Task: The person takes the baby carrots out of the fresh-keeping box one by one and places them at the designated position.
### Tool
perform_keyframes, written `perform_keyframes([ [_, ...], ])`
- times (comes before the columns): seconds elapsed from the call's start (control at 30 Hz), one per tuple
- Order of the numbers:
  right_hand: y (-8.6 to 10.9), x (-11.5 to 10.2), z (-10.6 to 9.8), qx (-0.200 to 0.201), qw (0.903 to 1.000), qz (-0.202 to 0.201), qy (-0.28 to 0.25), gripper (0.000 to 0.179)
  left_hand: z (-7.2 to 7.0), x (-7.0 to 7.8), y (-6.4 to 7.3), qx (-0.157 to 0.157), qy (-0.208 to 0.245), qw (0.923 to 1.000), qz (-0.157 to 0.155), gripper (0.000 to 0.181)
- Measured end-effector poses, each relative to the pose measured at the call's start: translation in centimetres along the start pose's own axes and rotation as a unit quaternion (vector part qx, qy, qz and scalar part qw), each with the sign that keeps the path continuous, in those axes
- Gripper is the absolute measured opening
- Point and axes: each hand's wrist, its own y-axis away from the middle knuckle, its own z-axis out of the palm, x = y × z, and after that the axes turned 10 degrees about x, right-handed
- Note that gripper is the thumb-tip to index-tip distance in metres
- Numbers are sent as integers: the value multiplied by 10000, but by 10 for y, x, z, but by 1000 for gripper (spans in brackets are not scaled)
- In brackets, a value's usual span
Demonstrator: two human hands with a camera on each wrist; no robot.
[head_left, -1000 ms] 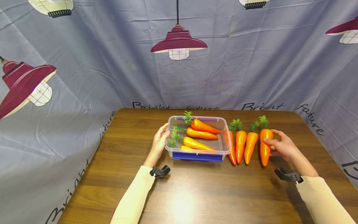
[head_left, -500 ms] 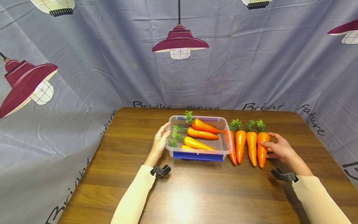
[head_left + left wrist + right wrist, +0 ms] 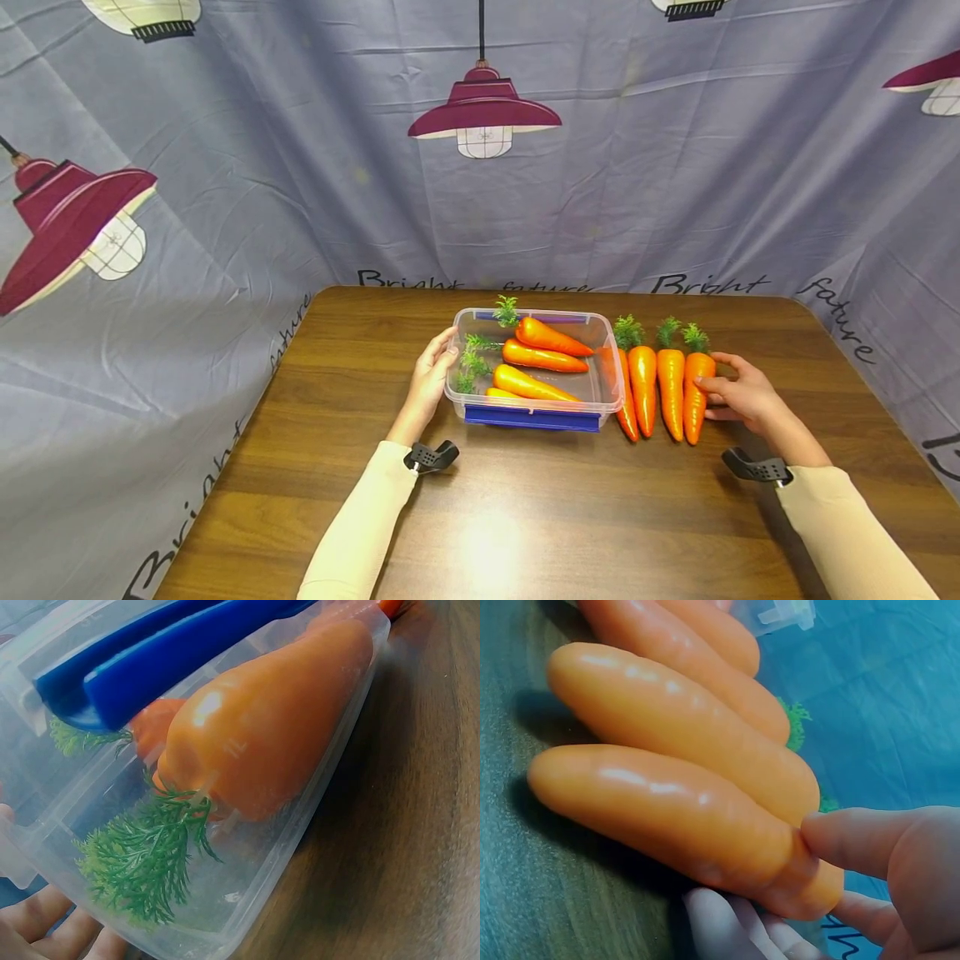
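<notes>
Head view: rightmost carrot, right of the frame centre, on the table, thick end in the right hand. Grip: thumb over the top, fingers at the far side, closed to the carrot's width. Left hand, centre of the frame: fingers loosely extended against the left end of the clear container; no closed hold shows.

Step, as judged: squaring the carrot to its row. Handling: light pinch, carrot flat on the wood, tip toward the frame's bottom edge; slide it sideways gently, since a hard push would probably shift its smooth neighbours. The left hand should steady the container.

Count: container, one; carrots inside, four, the lowest mostly hidden by the blue clip and rim; carrots outside, four including the held one, the leftmost partly behind the container wall; black wrist mounts, two; printed lamps, five, three cut by the frame.
</notes>
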Motion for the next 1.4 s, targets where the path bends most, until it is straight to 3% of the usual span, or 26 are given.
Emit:
perform_keyframes([
  [0.5,1,1,-2,247,9996,15,-105,84,1,2,0,0,-39,10000,70,44],
  [0.83,2,5,-8,453,9988,-18,182,84,1,-1,-2,-1,16,10000,16,45],
  [1.13,0,6,-2,424,9990,-125,-22,79,0,0,-2,55,20,10000,-31,44],
  [1.4,0,5,-4,609,9967,-157,517,78,1,0,0,39,46,10000,10,44],
])
